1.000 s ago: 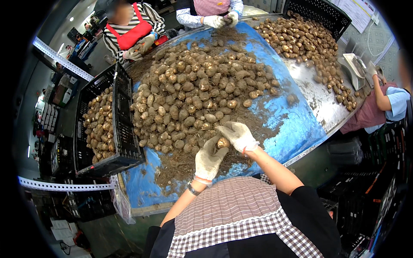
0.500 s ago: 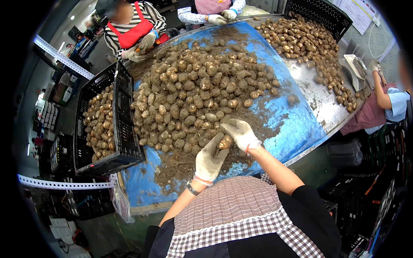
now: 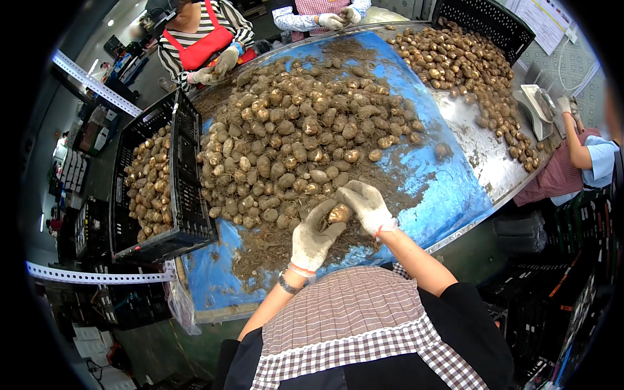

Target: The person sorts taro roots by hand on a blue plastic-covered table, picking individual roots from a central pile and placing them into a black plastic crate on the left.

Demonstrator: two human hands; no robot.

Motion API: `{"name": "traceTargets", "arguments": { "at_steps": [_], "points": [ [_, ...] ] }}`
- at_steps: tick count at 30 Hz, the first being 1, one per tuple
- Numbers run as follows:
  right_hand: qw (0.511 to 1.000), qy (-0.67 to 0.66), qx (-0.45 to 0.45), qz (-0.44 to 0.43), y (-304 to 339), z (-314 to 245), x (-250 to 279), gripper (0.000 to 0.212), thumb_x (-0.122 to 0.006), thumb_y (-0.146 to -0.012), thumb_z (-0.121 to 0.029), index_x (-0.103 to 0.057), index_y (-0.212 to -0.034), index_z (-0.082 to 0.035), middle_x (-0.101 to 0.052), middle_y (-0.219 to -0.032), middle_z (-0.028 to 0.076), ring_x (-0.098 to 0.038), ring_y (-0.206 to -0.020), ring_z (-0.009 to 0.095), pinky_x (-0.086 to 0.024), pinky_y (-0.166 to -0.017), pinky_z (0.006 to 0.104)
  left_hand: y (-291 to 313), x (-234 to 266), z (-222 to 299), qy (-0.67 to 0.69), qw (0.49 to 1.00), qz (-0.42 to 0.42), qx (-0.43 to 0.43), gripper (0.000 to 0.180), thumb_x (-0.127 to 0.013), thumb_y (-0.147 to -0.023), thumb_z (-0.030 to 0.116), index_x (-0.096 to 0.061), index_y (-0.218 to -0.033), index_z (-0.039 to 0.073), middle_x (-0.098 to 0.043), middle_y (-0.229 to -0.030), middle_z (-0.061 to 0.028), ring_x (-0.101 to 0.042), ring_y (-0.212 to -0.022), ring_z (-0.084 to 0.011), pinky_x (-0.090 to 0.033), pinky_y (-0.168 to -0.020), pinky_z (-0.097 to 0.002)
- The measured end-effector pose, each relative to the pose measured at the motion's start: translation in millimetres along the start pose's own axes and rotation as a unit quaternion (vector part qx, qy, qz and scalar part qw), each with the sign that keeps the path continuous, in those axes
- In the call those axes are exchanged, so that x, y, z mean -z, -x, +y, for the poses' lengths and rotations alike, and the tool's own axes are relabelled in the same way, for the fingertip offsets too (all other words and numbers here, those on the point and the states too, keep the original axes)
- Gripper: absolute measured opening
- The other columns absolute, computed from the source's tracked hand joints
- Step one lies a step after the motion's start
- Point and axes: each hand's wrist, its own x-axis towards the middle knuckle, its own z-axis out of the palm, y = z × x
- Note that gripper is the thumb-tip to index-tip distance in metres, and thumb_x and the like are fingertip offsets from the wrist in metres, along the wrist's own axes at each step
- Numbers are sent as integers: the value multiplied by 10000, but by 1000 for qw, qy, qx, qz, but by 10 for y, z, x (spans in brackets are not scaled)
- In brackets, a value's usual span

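Between my two gloved hands is a small brown taro corm [image 3: 340, 213] with pale scraped patches. My left hand [image 3: 311, 242], in a soiled white glove, curls its fingers and thumb around the near left side of it. From the right, my right hand [image 3: 367, 205] bends its fingers over the corm; its fingertips are partly hidden. Just beyond lies a large heap of taro corms [image 3: 286, 140], dirty and tangled with root fibres. Loose soil and fibres [image 3: 263, 250] cover the blue sheet [image 3: 448, 195] under and around my hands.
A black crate [image 3: 188, 162] of corms stands tilted at the left edge. Another pile of corms [image 3: 455, 58] spreads at the far right, near a black crate [image 3: 484, 26] and a scale [image 3: 538, 107]. Co-workers stand at the far side and right.
My hands shift slightly around the corm, and it has turned a little to show more of its pale side. Across the table, the striped-sleeved co-worker's hands have moved.
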Motion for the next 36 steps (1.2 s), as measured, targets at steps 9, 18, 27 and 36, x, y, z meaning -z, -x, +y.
{"name": "traceTargets", "arguments": {
  "at_steps": [9,18,27,36],
  "points": [
    [995,75,66,31,76,-215,-93,178,-647,-956,-176,-667,-1015,-10,-676,-914,101,-655,-831,203,-517,-750,343,-81,54,-175,261,946,6,191,474,-677,-947,173,-554,-1338,-65,-673,-1188,-138,-642,-1054,-171,-511,-915,-279],
    [954,298,24,29,-78,-148,-59,378,-622,-954,-365,-681,-893,4,-648,-811,215,-655,-791,357,-504,-705,381,-5,-65,48,-115,983,-85,113,461,-670,-944,191,-549,-1321,-45,-710,-1089,-150,-667,-962,-153,-524,-818,-290],
    [948,257,183,34,49,-159,-82,269,-644,-944,-298,-691,-907,-36,-659,-830,144,-649,-750,317,-512,-715,369,-32,-16,-314,203,964,-15,171,421,-683,-934,206,-595,-1252,-57,-720,-1013,-116,-666,-893,-153,-528,-763,-274],
    [940,337,39,40,-47,-148,-49,347,-638,-943,-344,-693,-857,-12,-657,-760,195,-658,-748,376,-522,-685,419,-39,-73,-23,-247,963,-90,51,530,-723,-885,285,-585,-1262,-61,-710,-917,-220,-716,-793,-227,-538,-665,-352]
  ]
}}
